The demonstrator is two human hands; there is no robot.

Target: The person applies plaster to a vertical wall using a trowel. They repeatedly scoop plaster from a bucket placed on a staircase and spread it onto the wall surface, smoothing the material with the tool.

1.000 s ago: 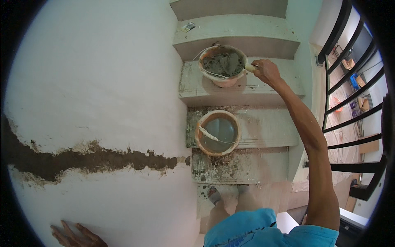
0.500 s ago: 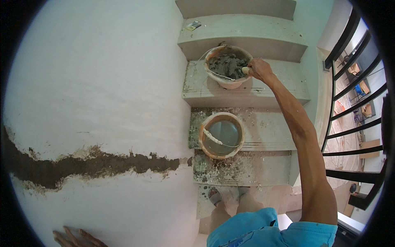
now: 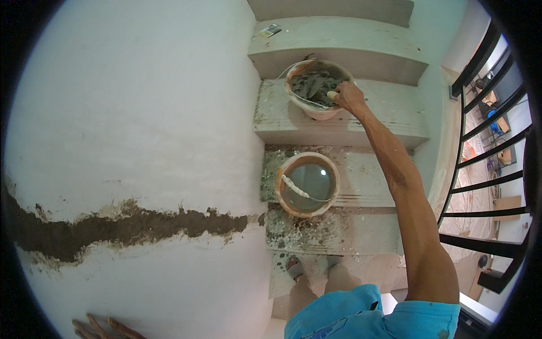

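Note:
My right hand [image 3: 350, 97] is closed on the pale handle of a tool [image 3: 332, 96], probably a trowel, whose blade is buried in the grey mortar [image 3: 310, 85] of the upper bucket [image 3: 319, 113]. That bucket stands on a stair with its wire handle down. A second bucket [image 3: 336, 181] of cloudy water, its handle lying across it, sits one step lower. My left hand [image 3: 104, 327] rests on the white wall [image 3: 130, 124] at the lower-left edge, fingers spread. A rough dark band of mortar [image 3: 135, 226] runs along that wall.
Stairs [image 3: 339, 34] splattered with mortar climb away from my feet [image 3: 296, 268], with a small flat packet [image 3: 271, 30] on a higher step. A black railing [image 3: 485, 183] borders the right side; beyond it lie a covered floor and assorted objects below.
My right hand has moved a little inward over the upper bucket, with the tool deeper in the mortar. My left hand has slid slightly lower in the picture, still spread on the wall.

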